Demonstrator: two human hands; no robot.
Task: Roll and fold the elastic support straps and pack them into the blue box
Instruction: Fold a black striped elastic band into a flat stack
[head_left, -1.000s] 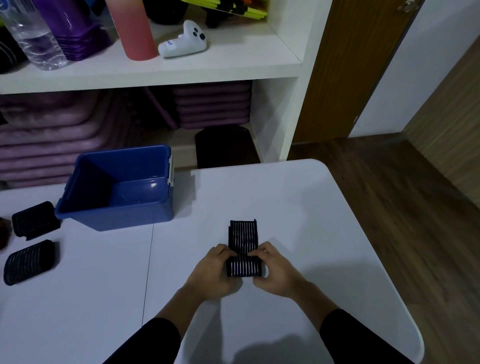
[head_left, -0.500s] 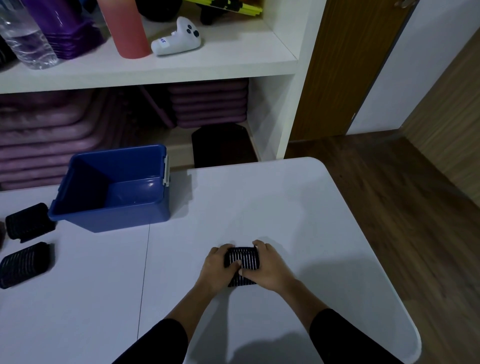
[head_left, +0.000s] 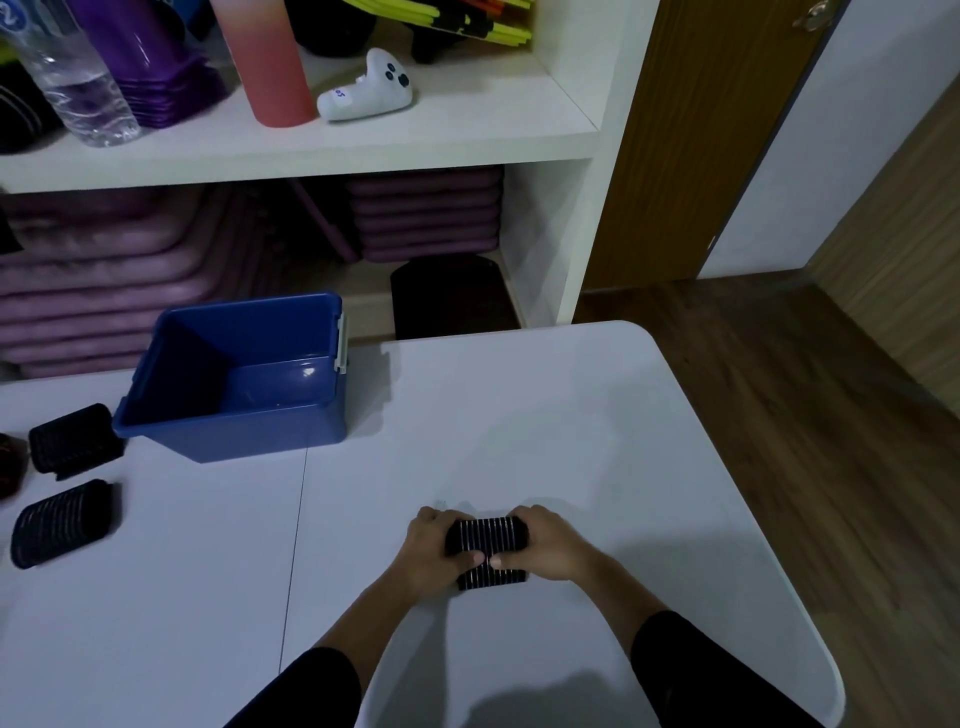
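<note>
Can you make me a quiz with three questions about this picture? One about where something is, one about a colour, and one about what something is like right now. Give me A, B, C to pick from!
1. Where is the blue box?
A) on the floor
B) on the table, back and to the left of the left hand and right hand
C) up on a shelf

2. What colour is the game controller on the shelf?
A) white
B) green
C) red

3. What is the strap like?
A) lying flat and long
B) inside the box
C) rolled up, gripped by both hands

Answers:
1 B, the box stands on the white tabletop.
2 A, its body is white with dark buttons.
3 C, both hands curl round a short bundle.
</note>
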